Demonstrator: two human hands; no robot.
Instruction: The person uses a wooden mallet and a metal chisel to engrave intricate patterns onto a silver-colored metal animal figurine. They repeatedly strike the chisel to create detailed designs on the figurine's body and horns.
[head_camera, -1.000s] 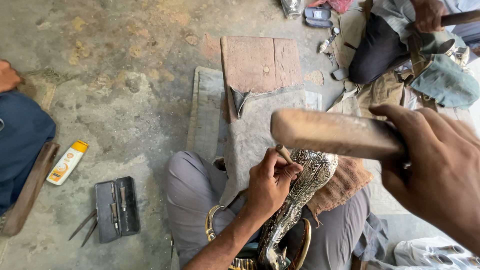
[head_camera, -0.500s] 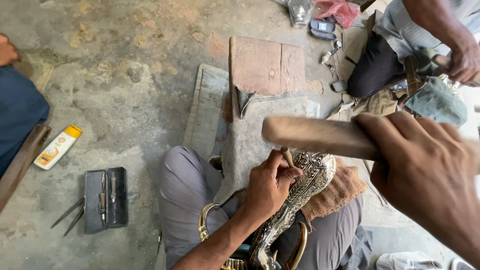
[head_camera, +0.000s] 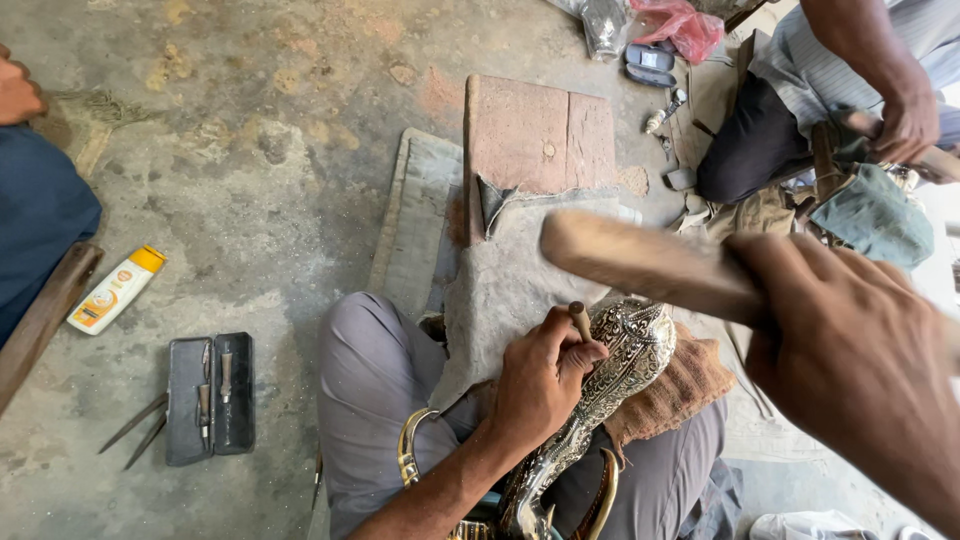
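Observation:
An ornate silver metal piece (head_camera: 610, 380) with embossed patterns lies across my lap on a brown knitted cloth (head_camera: 675, 385). My left hand (head_camera: 540, 385) grips a small punch (head_camera: 580, 320), its tip set against the metal. My right hand (head_camera: 850, 365) is raised close to the camera and holds a wooden mallet (head_camera: 640, 262), its head hanging above the punch and blurred.
A grey cloth (head_camera: 510, 290) and a red brick slab (head_camera: 540, 135) lie ahead on the concrete floor. A dark tool case (head_camera: 210, 398) with loose pointed tools and a yellow-capped tube (head_camera: 115, 290) lie left. Another person (head_camera: 850, 100) sits at the upper right; someone in blue (head_camera: 35, 215) at the left.
The camera has shifted slightly. The mallet in my right hand has moved a little lower and to the right. My left hand stays on the punch against the metal piece.

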